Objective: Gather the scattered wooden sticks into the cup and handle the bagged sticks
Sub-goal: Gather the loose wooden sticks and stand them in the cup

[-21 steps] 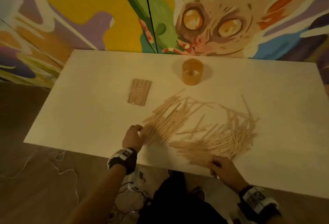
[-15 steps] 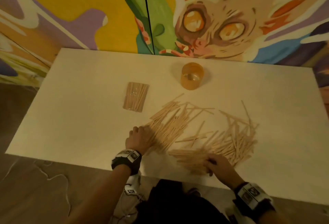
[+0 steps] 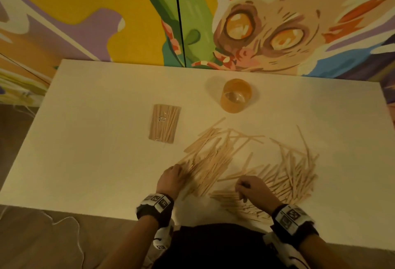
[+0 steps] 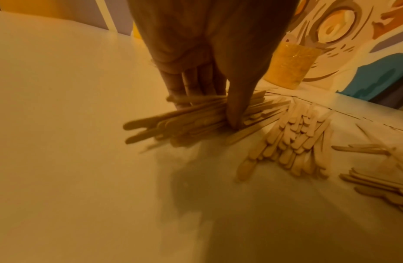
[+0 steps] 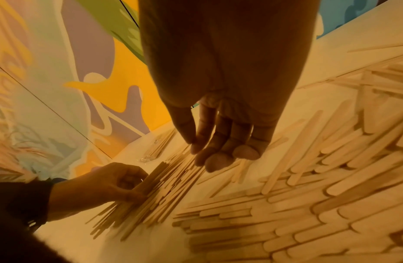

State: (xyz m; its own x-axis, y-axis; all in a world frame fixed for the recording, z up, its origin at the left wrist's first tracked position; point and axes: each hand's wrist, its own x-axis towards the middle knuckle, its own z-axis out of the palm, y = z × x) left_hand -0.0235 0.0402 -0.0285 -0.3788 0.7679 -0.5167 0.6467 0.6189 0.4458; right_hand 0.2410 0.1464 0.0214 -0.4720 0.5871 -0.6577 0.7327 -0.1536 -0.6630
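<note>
White table [image 3: 85, 140] before painted mural wall [image 3: 267, 33], amber cup [image 3: 236, 95] unmarked, bagged sticks [image 3: 164, 126] label unreadable, left hand [image 3: 171, 180] clutching stick bundle [image 4: 196, 117], right hand [image 3: 255, 190] loosely curled, holding nothing.

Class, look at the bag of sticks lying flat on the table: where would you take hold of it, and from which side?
Probably across its middle, from above, thumb on one long edge and fingers on the other. The bag of sticks lies flat on the table, apart from the loose sticks and cup, so both long sides are free. It is narrow, and its sticks run lengthwise, so a squeeze across should keep them bundled.
</note>
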